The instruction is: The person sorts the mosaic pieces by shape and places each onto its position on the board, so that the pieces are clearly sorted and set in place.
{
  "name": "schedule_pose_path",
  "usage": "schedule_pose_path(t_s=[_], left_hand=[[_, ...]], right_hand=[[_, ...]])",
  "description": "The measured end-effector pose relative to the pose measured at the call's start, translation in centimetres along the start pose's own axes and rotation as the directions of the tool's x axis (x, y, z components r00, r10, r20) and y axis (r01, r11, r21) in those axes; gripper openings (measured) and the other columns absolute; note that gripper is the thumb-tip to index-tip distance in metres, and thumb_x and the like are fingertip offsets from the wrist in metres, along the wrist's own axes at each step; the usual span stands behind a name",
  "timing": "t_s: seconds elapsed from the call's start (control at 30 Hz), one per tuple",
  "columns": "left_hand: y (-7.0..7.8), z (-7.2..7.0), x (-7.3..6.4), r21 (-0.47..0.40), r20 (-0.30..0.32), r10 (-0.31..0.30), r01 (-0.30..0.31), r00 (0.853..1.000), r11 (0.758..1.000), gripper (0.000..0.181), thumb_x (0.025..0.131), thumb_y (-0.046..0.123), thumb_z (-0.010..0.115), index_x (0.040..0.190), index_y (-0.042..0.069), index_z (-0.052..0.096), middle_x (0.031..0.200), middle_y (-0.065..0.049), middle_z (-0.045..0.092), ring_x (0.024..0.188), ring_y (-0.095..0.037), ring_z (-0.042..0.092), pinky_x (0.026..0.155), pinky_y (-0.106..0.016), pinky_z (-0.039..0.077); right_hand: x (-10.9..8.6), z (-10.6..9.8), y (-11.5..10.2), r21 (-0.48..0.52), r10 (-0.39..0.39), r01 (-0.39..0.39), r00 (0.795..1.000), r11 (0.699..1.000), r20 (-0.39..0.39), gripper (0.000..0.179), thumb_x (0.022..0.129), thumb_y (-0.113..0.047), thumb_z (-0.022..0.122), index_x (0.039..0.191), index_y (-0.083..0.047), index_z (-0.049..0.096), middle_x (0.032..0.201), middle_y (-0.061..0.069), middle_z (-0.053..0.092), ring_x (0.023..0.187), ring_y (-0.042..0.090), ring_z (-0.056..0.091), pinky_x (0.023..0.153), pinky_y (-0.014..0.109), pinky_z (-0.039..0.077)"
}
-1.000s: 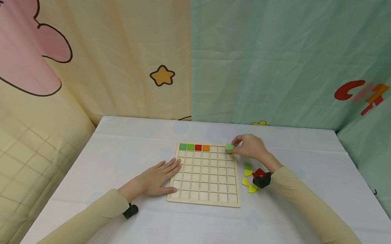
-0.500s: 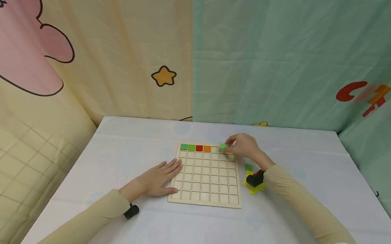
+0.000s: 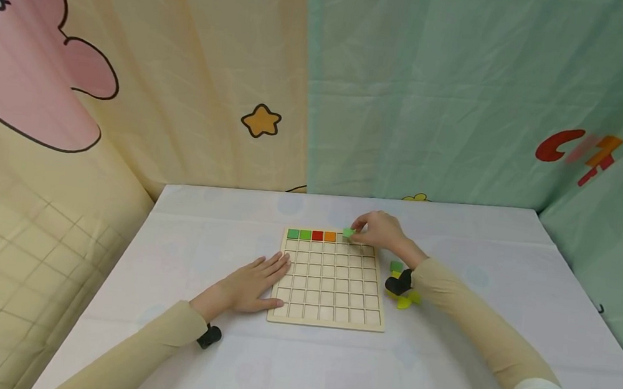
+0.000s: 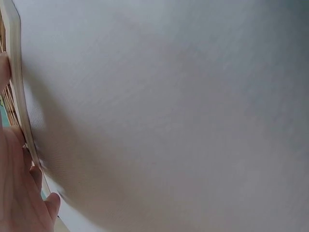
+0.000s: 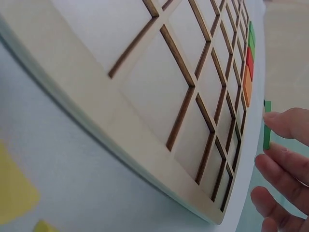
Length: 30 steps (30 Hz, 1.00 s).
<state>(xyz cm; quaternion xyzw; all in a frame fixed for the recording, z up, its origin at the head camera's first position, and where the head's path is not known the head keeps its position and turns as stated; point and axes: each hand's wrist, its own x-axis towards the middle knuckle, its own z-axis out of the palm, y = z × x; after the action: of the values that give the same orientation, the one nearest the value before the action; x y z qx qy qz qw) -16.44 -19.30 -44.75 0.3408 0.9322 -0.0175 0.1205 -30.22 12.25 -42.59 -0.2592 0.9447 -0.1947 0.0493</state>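
A wooden grid board [image 3: 335,280] lies flat on the table. Its far row holds a teal-green tile [image 3: 293,234], a green tile [image 3: 305,235], a red tile [image 3: 317,236] and an orange tile [image 3: 330,237], side by side from the left corner. Just right of the orange one, my right hand [image 3: 380,231] pinches a light green square tile [image 5: 267,124] between thumb and fingers, above the board's far edge. My left hand [image 3: 251,286] rests with straight, spread fingers on the board's left edge; the left wrist view catches only part of that hand [image 4: 21,179].
Right of the board lie a green piece [image 3: 396,266] and several yellow pieces [image 3: 403,303], partly hidden beneath the right wrist's black camera [image 3: 397,282]. A white cloth [image 3: 295,368] covers the table. Printed curtains [image 3: 439,94] hang behind and at both sides.
My right hand has moved left along the board's far row, carrying the light green tile from the right corner toward the orange tile. My left hand has stayed put.
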Motion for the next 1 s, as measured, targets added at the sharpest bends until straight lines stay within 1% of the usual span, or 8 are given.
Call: schedule_pose_path(t_s=[0.27,0.5,0.67,0.83,1.0], left_hand=[[0.1,-0.2,-0.1,-0.021,0.002,0.004,-0.004,1.0,1.0,0.084,0.096,0.061,0.037,0.154,0.005,0.014,0.163,-0.011,0.009,0.151,-0.028,0.008,0.12,-0.049,0.019],[0.1,-0.3,-0.1,-0.013,0.007,-0.001,0.001,1.0,1.0,0.084,0.096,0.061,0.037,0.154,0.004,0.014,0.162,-0.012,0.009,0.151,-0.027,0.008,0.12,-0.048,0.019],[0.2,-0.3,-0.1,-0.021,0.014,-0.005,0.005,1.0,1.0,0.084,0.096,0.061,0.037,0.154,0.005,0.014,0.163,-0.012,0.008,0.151,-0.027,0.008,0.12,-0.048,0.018],[0.3,-0.4,-0.1,-0.016,0.013,-0.011,0.011,1.0,1.0,0.084,0.096,0.061,0.037,0.154,0.005,0.014,0.163,-0.011,0.008,0.151,-0.027,0.008,0.12,-0.048,0.018],[0.2,-0.4,0.0,-0.018,0.013,-0.009,0.009,1.0,1.0,0.084,0.096,0.061,0.037,0.154,0.005,0.014,0.163,-0.011,0.008,0.151,-0.027,0.008,0.12,-0.048,0.018]], right_hand=[[0.3,0.5,-0.5,-0.018,0.005,-0.005,1.0,1.0,0.028,0.03,0.082,-0.04,0.073,0.1,-0.015,0.076,0.09,-0.001,0.074,0.079,0.015,0.065,0.062,0.027,0.051],[0.6,1.0,-0.6,-0.024,-0.023,0.024,0.999,0.999,0.027,0.027,0.083,-0.035,0.074,0.099,-0.014,0.076,0.089,0.001,0.074,0.076,0.013,0.066,0.06,0.026,0.052],[0.7,1.4,-0.5,-0.015,-0.021,0.021,1.0,1.0,0.023,0.026,0.083,-0.034,0.074,0.1,-0.014,0.076,0.091,0.001,0.074,0.077,0.012,0.066,0.062,0.027,0.053],[0.8,1.6,-0.6,-0.003,-0.021,0.021,1.0,1.0,0.018,0.026,0.083,-0.034,0.075,0.101,-0.014,0.076,0.093,0.002,0.075,0.081,0.015,0.067,0.068,0.03,0.055],[0.8,1.6,-0.4,0.012,-0.005,0.005,1.0,1.0,0.02,0.028,0.083,-0.035,0.075,0.102,-0.016,0.076,0.096,0.0,0.074,0.084,0.014,0.068,0.071,0.03,0.055]])
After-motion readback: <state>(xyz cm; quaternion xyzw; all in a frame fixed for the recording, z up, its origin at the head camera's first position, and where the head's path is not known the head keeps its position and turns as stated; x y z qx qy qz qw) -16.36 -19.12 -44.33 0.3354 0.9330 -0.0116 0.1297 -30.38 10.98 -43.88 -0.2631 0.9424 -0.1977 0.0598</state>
